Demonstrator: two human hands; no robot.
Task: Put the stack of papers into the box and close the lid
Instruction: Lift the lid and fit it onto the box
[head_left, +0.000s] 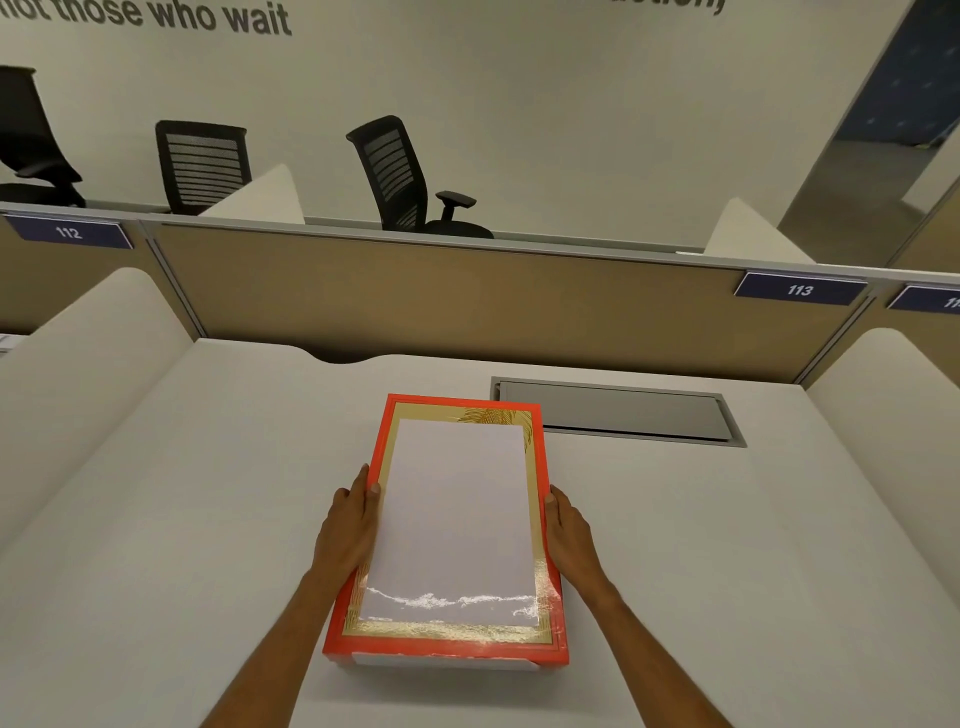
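A red box lid (453, 519) with a gold border and a glossy white middle panel lies flat on the white desk (182, 519), its long side running away from me. Under its near edge a strip of the white box base (441, 663) shows. My left hand (348, 525) grips the lid's left long side, with the thumb on the top edge. On the opposite long side, my right hand (569, 530) presses against the lid. No separate stack of papers is visible; the box's inside is hidden by the lid.
A grey cable hatch (613, 410) is set into the desk just beyond the box on the right. A tan partition (441, 296) closes the back, and white side dividers (88, 374) (893, 405) flank the desk. Black office chairs (400, 176) stand behind the partition.
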